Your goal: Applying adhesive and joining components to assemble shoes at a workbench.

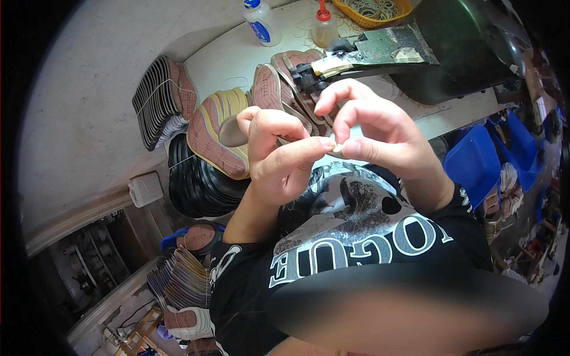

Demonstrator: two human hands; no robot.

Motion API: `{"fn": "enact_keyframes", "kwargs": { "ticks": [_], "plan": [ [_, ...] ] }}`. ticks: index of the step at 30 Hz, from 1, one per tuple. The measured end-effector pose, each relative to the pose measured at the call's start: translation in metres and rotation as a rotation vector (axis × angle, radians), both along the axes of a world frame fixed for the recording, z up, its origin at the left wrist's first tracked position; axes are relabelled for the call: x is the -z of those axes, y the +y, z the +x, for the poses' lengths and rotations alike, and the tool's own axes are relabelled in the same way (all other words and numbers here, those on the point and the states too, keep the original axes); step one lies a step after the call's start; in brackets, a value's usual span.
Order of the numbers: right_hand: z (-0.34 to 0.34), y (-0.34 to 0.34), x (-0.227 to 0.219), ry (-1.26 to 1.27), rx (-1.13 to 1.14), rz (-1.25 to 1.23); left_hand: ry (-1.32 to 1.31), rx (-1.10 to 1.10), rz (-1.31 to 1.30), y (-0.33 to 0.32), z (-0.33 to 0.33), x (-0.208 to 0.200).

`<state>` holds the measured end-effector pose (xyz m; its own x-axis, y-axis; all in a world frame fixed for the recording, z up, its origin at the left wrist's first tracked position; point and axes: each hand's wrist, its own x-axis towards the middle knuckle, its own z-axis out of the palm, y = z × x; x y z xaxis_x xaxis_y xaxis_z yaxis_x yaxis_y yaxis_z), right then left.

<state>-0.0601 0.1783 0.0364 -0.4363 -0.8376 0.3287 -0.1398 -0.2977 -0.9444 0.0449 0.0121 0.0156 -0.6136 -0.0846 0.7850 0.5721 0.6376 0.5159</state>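
Note:
In front of my chest, my left hand (276,151) and my right hand (386,133) meet at the fingertips. Both are closed in a pinch on a small pale piece (337,148), mostly covered by thumbs and fingers, so its kind does not show. A grey rounded sole end (233,132) juts out beside my left fingers; whether that hand grips it is hidden. Just beyond my hands, loose reddish-brown shoe soles (267,83) lie on the white table. A yellow-edged bundle of soles (217,139) is left of my left hand.
A tied stack of dark-edged soles (157,98) and black soles (199,184) stand at left. Behind are a white bottle (261,24), a red-tipped squeeze bottle (325,29) and a yellow basket (380,21) of rings. A green machine (457,50) occupies the far right, above blue bins (473,163).

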Motion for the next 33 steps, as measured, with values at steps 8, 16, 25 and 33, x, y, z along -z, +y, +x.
{"fn": "enact_keyframes", "kwargs": {
  "ticks": [8, 16, 25, 33],
  "plan": [
    [-0.006, -0.002, 0.005, -0.525, -0.329, 0.068, -0.009, -0.042, -0.034, 0.007, 0.007, -0.006],
    [0.000, -0.003, 0.007, -0.488, -0.237, -0.081, -0.003, -0.072, -0.061, 0.007, 0.001, -0.018],
    [-0.017, -0.005, -0.005, 0.028, -0.213, -0.076, -0.003, -0.033, -0.142, 0.004, 0.003, -0.019],
    [-0.002, -0.008, 0.007, -0.611, -0.418, -0.033, 0.029, 0.022, -0.060, 0.002, 0.008, -0.013]
  ]
}}
